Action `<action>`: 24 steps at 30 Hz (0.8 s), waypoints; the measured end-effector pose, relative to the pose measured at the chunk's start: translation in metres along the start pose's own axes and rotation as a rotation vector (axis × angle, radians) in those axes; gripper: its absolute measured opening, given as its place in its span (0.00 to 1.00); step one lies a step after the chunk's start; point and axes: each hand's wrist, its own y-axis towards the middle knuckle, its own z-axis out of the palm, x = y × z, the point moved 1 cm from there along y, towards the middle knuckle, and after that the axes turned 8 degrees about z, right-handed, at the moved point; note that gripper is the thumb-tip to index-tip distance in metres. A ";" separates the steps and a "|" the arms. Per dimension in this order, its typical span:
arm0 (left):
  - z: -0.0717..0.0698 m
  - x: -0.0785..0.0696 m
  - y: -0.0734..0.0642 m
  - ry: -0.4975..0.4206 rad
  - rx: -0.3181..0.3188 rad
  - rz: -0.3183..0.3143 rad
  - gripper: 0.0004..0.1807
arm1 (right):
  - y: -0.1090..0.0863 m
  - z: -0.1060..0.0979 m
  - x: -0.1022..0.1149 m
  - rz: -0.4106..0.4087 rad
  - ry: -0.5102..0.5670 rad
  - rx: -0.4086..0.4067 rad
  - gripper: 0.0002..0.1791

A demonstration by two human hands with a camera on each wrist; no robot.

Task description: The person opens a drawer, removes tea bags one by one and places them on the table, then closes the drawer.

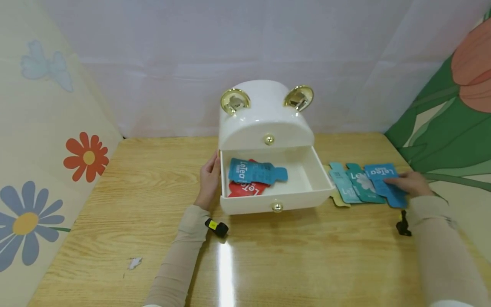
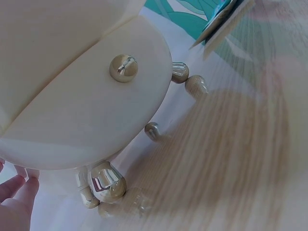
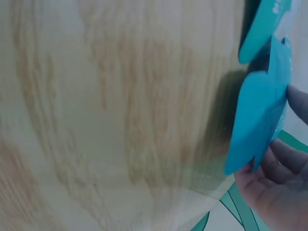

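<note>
A white storage box (image 1: pixel 264 115) with gold bear ears stands on the table, its lower drawer (image 1: pixel 249 207) pulled out. Inside the drawer, a blue tea packet (image 1: pixel 258 171) lies over a red tea packet (image 1: pixel 245 189), both lettered "LeTea". My left hand (image 1: pixel 209 181) touches the box's left side; its fingertips (image 2: pixel 31 185) also show in the left wrist view. At the right, my right hand (image 1: pixel 412 183) pinches a blue tea packet (image 3: pixel 262 106) between thumb and fingers. That packet is tilted off the tabletop in the right wrist view.
Left of my right hand lie a dark green packet (image 1: pixel 364 183), a light teal packet (image 1: pixel 345 183) and a yellow one (image 1: pixel 338 198), overlapping beside the drawer. Painted panels flank the table (image 1: pixel 299 260). A white cloth (image 1: pixel 172 68) hangs behind. Gold ball feet (image 2: pixel 108 182) hold up the box.
</note>
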 end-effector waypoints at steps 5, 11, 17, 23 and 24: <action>-0.002 0.003 0.000 0.006 -0.003 0.017 0.22 | 0.000 0.005 0.003 -0.006 -0.034 -0.061 0.47; -0.002 0.004 -0.001 0.029 -0.004 0.042 0.20 | -0.002 0.012 0.008 -0.015 -0.060 -0.151 0.41; -0.001 0.003 -0.001 0.009 0.001 0.025 0.21 | -0.004 0.014 0.015 -0.060 -0.092 -0.185 0.39; -0.002 0.002 0.000 0.022 0.018 0.011 0.22 | -0.008 0.014 0.025 -0.083 -0.027 -0.213 0.39; -0.002 0.001 0.000 0.024 0.021 0.012 0.22 | -0.010 0.014 0.029 -0.096 -0.009 -0.218 0.38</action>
